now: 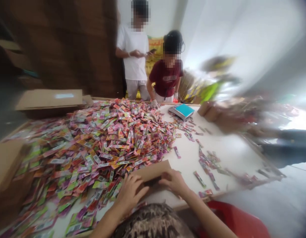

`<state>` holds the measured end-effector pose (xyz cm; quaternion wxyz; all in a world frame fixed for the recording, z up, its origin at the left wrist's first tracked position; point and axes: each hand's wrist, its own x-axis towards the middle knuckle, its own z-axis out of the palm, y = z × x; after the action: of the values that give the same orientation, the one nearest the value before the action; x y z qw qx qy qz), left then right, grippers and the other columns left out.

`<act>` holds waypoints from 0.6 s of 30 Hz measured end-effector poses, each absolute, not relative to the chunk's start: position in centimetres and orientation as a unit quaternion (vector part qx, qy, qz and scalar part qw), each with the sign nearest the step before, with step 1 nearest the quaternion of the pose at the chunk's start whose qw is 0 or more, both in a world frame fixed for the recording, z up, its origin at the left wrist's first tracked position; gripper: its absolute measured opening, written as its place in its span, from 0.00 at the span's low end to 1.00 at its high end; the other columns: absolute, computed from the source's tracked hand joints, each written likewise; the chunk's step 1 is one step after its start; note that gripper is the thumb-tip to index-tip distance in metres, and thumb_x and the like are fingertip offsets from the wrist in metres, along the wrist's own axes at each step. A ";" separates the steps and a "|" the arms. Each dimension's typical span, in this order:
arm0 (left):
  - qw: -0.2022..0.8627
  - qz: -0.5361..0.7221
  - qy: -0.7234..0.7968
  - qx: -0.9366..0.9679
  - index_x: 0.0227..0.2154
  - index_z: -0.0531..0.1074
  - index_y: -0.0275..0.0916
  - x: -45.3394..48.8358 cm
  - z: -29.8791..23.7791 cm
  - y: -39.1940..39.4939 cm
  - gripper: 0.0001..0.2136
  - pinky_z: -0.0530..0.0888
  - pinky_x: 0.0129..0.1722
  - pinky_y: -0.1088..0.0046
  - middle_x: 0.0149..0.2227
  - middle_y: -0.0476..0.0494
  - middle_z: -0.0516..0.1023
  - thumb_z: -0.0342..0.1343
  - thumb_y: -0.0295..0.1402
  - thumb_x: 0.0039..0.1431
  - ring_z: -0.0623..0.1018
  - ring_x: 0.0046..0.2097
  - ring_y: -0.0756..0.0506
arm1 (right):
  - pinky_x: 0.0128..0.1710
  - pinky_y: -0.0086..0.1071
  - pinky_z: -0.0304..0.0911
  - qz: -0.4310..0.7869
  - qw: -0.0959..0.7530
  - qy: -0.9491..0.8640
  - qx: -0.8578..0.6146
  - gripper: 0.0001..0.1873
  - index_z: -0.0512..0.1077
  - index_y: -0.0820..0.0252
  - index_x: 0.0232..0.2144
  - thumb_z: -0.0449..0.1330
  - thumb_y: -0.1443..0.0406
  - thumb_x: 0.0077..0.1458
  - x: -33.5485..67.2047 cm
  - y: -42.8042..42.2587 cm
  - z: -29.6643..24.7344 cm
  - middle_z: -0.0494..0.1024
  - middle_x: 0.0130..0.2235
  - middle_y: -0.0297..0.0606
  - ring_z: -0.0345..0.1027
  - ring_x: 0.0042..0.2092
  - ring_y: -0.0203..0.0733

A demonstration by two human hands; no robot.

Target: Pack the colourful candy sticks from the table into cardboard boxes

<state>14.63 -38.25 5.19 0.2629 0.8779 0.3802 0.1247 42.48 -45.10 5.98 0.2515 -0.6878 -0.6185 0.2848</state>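
Observation:
A small brown cardboard box [153, 172] is at the table's near edge, in front of a wide heap of colourful stick packets [133, 135]. Its near side is dark, and I cannot see what is inside. My left hand [131, 191] grips the left end, fingers over the top and thumb toward the near side. At the right end, my right hand [175, 181] has its fingers bent around the cardboard. Packets of the heap lie close beside my left hand.
Larger cardboard boxes [48, 99] stand at the left. A scale with a blue top [184, 110] sits at the back. Loose packets [204, 163] are scattered on the white table [227, 148]. Two people [166, 77] stand opposite; a red container [237, 218] is below right.

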 end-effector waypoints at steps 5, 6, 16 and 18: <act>0.313 0.090 0.396 0.859 0.33 0.80 0.43 19.7 7.5 -36.0 0.17 0.65 0.59 0.46 0.39 0.38 0.81 0.54 0.49 0.61 0.76 0.49 0.34 | 0.42 0.33 0.64 0.296 0.237 -0.578 -0.722 0.13 0.82 0.50 0.36 0.66 0.51 0.55 42.2 -41.5 7.3 0.84 0.38 0.35 0.75 0.41 0.44; 0.358 0.072 0.388 0.846 0.36 0.81 0.45 19.9 7.3 -35.7 0.14 0.61 0.62 0.45 0.39 0.41 0.82 0.55 0.47 0.60 0.78 0.47 0.35 | 0.44 0.33 0.63 0.299 0.230 -0.599 -0.706 0.11 0.83 0.48 0.36 0.65 0.53 0.57 42.3 -41.3 7.8 0.84 0.39 0.34 0.74 0.42 0.44; 0.412 0.091 0.404 0.812 0.21 0.77 0.42 17.9 4.5 -36.8 0.14 0.64 0.59 0.54 0.24 0.48 0.78 0.61 0.44 0.57 0.77 0.37 0.42 | 0.46 0.41 0.58 0.175 0.071 -0.668 -0.720 0.06 0.79 0.57 0.36 0.64 0.63 0.58 39.5 -43.3 8.4 0.80 0.38 0.43 0.69 0.45 0.52; 0.358 0.160 0.422 0.818 0.30 0.77 0.41 18.4 4.1 -37.2 0.07 0.69 0.52 0.58 0.35 0.45 0.80 0.62 0.39 0.57 0.75 0.44 0.40 | 0.49 0.44 0.57 0.124 0.129 -0.676 -0.715 0.11 0.76 0.56 0.43 0.64 0.66 0.56 39.2 -43.4 7.5 0.78 0.43 0.42 0.65 0.49 0.53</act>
<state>18.39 -37.20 4.09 0.3578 0.8175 0.4219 0.1602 39.18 -43.43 7.46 0.1287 -0.7154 -0.6756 0.1238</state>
